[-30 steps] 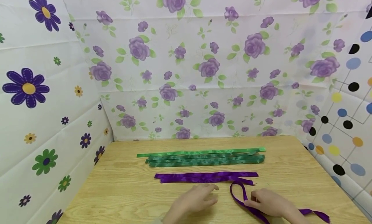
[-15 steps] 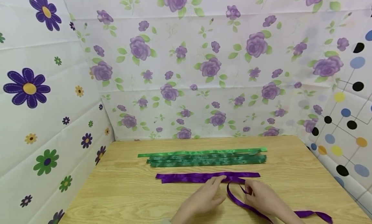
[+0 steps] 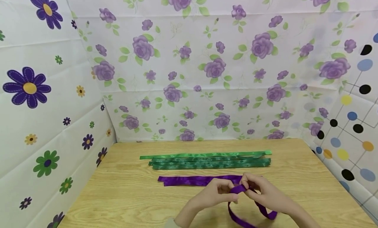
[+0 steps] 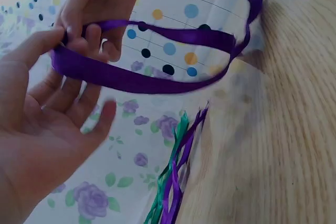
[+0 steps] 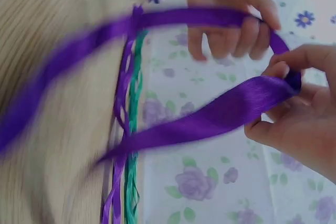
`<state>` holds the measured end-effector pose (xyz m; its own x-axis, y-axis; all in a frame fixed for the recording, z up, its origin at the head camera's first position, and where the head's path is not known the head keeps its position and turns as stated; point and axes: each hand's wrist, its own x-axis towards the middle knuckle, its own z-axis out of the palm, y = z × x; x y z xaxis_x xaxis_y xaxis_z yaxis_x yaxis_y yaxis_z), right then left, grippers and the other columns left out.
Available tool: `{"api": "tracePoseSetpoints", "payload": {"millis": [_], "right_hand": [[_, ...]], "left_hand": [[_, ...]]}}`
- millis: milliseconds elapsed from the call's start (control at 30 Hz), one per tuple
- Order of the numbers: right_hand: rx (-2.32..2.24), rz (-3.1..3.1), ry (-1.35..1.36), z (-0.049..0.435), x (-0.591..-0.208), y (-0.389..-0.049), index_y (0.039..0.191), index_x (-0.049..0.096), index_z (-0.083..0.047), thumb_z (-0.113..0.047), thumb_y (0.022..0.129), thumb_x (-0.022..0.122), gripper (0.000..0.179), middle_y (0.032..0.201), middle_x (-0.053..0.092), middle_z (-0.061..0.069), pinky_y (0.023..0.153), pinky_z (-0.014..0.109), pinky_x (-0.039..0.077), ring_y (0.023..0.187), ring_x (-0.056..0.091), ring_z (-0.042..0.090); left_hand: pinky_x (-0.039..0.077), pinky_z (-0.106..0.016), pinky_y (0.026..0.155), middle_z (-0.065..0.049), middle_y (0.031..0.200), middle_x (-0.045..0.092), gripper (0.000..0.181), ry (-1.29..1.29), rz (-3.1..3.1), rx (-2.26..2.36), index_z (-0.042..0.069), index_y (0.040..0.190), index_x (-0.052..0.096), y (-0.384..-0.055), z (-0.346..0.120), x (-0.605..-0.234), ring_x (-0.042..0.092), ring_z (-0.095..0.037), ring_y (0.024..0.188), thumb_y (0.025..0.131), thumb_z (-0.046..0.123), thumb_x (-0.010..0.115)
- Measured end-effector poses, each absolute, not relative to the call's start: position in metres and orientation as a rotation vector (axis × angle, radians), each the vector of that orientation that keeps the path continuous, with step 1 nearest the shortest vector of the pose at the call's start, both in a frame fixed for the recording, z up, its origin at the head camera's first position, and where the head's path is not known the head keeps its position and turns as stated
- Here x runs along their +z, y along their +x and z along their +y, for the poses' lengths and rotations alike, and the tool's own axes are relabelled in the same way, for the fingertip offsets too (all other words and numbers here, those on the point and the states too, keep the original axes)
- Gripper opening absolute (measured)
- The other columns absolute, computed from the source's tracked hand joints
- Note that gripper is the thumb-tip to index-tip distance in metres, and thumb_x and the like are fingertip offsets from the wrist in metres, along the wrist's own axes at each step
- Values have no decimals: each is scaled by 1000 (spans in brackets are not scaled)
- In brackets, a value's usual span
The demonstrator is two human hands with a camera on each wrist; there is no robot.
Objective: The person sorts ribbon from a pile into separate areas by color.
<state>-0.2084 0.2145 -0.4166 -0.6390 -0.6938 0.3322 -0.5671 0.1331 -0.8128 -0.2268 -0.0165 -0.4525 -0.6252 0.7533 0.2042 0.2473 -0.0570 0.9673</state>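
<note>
A length of purple satin ribbon (image 3: 238, 189) is raised between both hands over the wooden table. My left hand (image 3: 208, 193) pinches it at the top of its bend, thumb and fingers on either side. Close by, my right hand (image 3: 267, 193) grips the same ribbon with thumb and fingertips. In the left wrist view the ribbon (image 4: 142, 82) droops from the fingers in a long loop. Its near part (image 5: 220, 114) looks broad and slightly twisted in the right wrist view. Just behind the hands lie flat purple ribbons (image 3: 189, 180), partly covered by the fingers.
Farther back on the table (image 3: 124, 195), several dark green ribbons (image 3: 206, 165) lie side by side, with a brighter green ribbon (image 3: 183, 155) along their far edge. A rose-print cloth (image 3: 189, 73) rises behind the table, and patterned cloths stand at both sides.
The right hand has brought the ribbon up and left to the left hand, which now pinches it too. The ribbon's tail on the right has been drawn in.
</note>
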Motion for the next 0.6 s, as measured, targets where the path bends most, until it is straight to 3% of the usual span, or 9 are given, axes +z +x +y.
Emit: {"api": "tracePoseSetpoints", "payload": {"millis": [100,300,367,467,600], "right_hand": [[-1605,2109,-1242,222,-411,-208,92,42,-3,5,97,49,12,84,38,9,61,30,39,72,43,18],[-1744,1881,-1180,246,-407,-214,103,48,4,9,100,34,15,91,44,8,62,37,36,74,39,26],[-1761,1849,-1138,257,-406,-216,111,49,7,6,102,29,23,98,50,4,64,37,40,74,43,25],[-1752,1848,-1051,271,-406,-219,121,50,6,3,104,27,28,115,55,-1,68,36,51,87,56,17],[-1683,1915,-993,283,-406,-223,125,53,1,0,104,33,29,125,57,-4,73,37,57,101,60,10]], "left_hand": [[52,-21,73,-41,81,53,36,1102,1683,1771,-12,97,57,-227,-27,-449,63,-3,70,98,24,59],[52,-23,65,-30,73,52,35,1131,1689,1731,-16,98,57,-232,-65,-443,59,-3,66,99,19,55],[52,-23,64,-19,72,57,35,1095,1727,1705,-16,99,57,-234,-83,-441,59,-3,66,100,19,54],[51,-22,63,-3,74,60,33,1036,1789,1681,-15,100,58,-236,-111,-437,58,-3,66,100,17,54],[48,-21,61,-7,74,59,28,1011,1902,1667,-13,100,60,-237,-146,-428,55,-5,66,99,14,54]]}}
